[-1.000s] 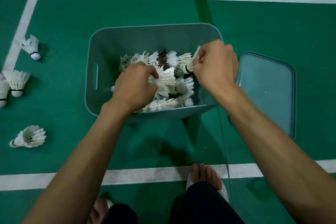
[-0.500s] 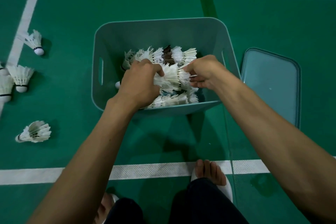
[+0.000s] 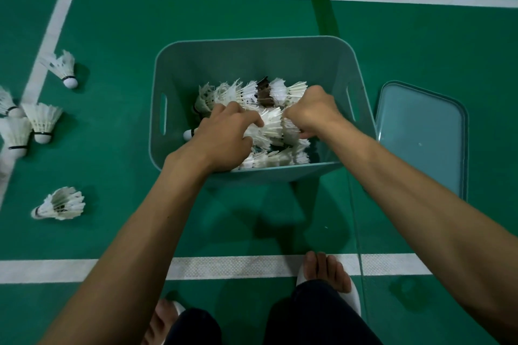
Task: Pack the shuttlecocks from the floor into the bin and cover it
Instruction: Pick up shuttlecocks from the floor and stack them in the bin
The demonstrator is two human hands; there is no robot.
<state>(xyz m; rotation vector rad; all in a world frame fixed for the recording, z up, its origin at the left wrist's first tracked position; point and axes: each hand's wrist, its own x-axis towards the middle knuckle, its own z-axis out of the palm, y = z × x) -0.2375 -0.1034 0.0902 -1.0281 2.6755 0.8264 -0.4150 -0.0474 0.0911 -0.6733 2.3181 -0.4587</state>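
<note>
Most shuttlecocks sit piled in the bin. The left hand and right hand are both down inside, fingers curled round a white stack between them. The lid lies flat on the floor, just right of the bin. The loose shuttlecocks lie on the floor, well left.

Left arm: bare, reaching forward from the lower left, forearm straight.
Left hand: back turned up, fingers curled, thumb stretched to the right, gripping white shuttlecocks by the feathers.
Right arm: bare, coming in from the lower right, forearm angled to the left.
Right hand: knuckles up, fingers tucked under (their tips are hidden), closed on the same cluster.
Hands: close together, not touching.
Right foot: toes bare, pointing forward.
Left foot: partly seen at the bottom edge.
</note>
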